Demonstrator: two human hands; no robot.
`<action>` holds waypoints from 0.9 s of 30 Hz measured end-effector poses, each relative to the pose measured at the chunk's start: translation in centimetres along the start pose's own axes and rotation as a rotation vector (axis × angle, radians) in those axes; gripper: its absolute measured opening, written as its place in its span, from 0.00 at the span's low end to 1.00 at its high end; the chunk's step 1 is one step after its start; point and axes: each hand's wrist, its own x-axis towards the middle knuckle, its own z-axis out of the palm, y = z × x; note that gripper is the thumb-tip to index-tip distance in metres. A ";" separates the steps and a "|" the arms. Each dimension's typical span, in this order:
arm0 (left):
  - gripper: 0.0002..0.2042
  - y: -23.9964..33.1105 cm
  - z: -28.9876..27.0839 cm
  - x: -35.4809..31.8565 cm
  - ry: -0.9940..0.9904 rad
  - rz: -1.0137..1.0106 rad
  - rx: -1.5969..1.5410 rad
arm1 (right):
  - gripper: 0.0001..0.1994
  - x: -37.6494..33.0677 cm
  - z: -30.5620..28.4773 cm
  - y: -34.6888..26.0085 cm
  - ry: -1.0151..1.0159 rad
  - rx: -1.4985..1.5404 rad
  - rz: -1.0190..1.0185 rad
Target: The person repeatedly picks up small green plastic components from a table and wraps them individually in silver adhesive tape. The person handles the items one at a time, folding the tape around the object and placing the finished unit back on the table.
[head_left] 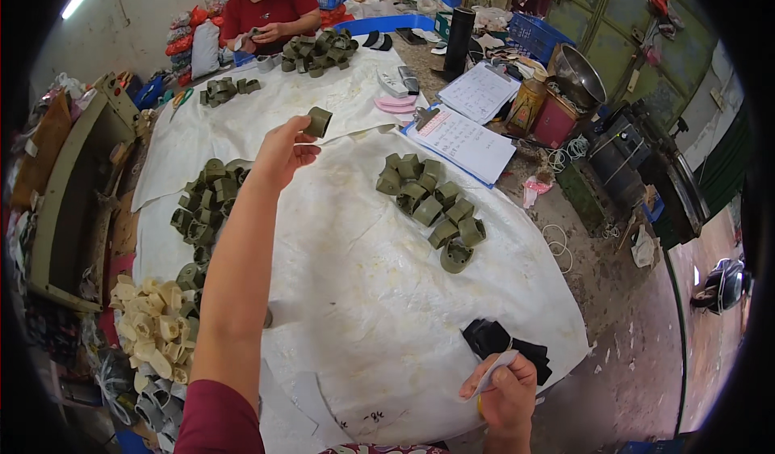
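While my left hand pinches an olive-green hollow cylinder by its left side, left of the near clipboard, I judge its fingertip-only hold could drop it; my right hand, near right, pinches a thin pale scrap.

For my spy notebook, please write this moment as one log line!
left hand: holds olive-green hollow cylinder | right hand: pinches thin pale piece | nearby: black pieces
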 end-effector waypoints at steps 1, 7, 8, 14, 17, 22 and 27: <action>0.16 0.8 0.0 -1.9 -0.076 0.006 -0.070 | 0.08 -0.3 0.2 -0.2 -0.004 -0.010 -0.007; 0.25 -2.2 2.2 -18.6 -0.245 0.067 -0.104 | 0.08 -2.1 2.1 -1.3 -0.166 -0.220 -0.024; 0.25 -3.2 2.9 -22.1 -0.164 0.060 -0.025 | 0.10 -2.5 3.5 -1.4 -0.200 -0.288 0.019; 0.25 -6.5 7.2 -34.9 -0.175 0.613 0.497 | 0.09 -4.4 5.6 2.4 -0.274 -0.215 0.021; 0.19 -7.5 6.4 -37.8 -0.019 0.246 -0.215 | 0.09 -6.0 5.8 3.5 -0.358 -0.277 -0.091; 0.13 -6.6 5.0 -38.6 0.006 0.026 -0.444 | 0.08 -7.7 7.6 3.6 -0.505 -0.564 -0.274; 0.15 -5.8 4.8 -40.8 -0.036 0.022 -0.576 | 0.07 -8.0 8.7 5.0 -0.488 -0.420 -0.224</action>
